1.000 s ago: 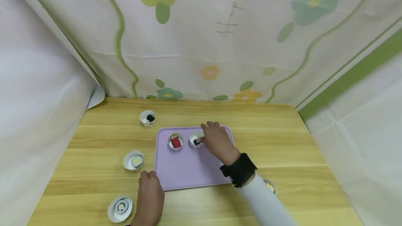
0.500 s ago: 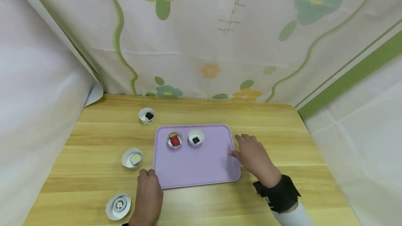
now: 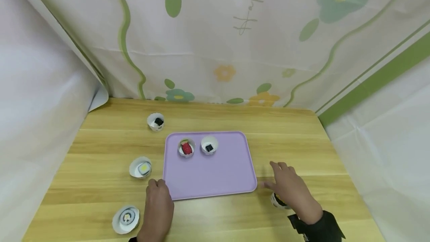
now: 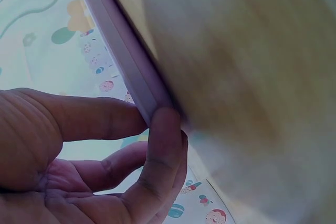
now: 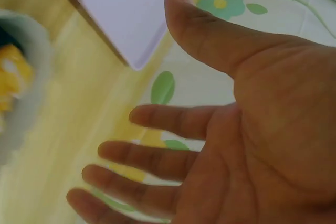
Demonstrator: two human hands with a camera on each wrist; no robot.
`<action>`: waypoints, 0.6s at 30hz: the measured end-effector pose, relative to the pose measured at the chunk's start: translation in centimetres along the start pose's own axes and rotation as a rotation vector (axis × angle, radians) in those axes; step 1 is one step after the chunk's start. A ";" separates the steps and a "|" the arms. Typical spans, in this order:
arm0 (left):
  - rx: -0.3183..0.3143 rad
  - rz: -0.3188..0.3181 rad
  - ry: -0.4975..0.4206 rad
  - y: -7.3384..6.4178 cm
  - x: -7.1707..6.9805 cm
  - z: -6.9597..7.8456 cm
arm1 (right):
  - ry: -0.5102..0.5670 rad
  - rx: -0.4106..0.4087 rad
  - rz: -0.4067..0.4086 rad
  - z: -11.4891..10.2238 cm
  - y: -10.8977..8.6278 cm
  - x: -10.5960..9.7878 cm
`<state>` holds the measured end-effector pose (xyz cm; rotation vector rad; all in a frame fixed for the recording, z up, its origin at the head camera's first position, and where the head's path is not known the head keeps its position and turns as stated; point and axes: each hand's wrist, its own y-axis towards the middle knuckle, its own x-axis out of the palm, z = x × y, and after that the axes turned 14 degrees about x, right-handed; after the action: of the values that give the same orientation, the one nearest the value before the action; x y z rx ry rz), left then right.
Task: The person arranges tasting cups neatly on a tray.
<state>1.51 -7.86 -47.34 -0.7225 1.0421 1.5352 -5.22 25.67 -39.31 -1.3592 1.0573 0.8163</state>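
Note:
A purple tray (image 3: 211, 174) lies on the table, and my left hand (image 3: 157, 204) holds its near left corner. In the left wrist view the thumb and fingers (image 4: 167, 140) pinch the tray's rim (image 4: 123, 61). On the tray stand a paper cup with a red-topped sushi piece (image 3: 186, 148) and a paper cup with a small black-wrapped piece (image 3: 209, 147). My right hand (image 3: 290, 186) hovers with spread fingers over another paper cup (image 3: 276, 202), partly hidden beneath it. Yellow topping (image 5: 13, 77) shows in that cup in the right wrist view. The right hand holds nothing.
Left of the tray stand three more paper cups: one with a black-wrapped piece (image 3: 158, 121), one with a yellow-centred piece (image 3: 144, 168), and one with a round grey roll (image 3: 127, 217). A flowered curtain (image 3: 201, 51) hangs behind the wooden table (image 3: 215, 219).
My right hand has let go of the black-wrapped piece's cup on the tray and moved right and nearer, over the cup with yellow topping. The left hand stays at the tray's corner.

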 end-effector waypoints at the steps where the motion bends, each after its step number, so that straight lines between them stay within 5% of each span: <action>1: 0.002 0.003 0.002 0.0 0.0 0.0 | -0.006 0.005 -0.008 0.2 -0.1 0.2; 10: 0.013 0.018 -0.002 0.0 -0.2 0.1 | 0.019 0.059 -0.078 1.3 -0.5 2.0; 18: 0.000 -0.001 -0.014 0.1 -0.3 0.0 | 0.000 0.078 -0.030 1.6 -0.6 3.0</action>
<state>1.49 -7.98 -47.06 -0.7113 1.0313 1.5374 -3.46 26.82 -42.01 -1.3070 1.0559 0.7455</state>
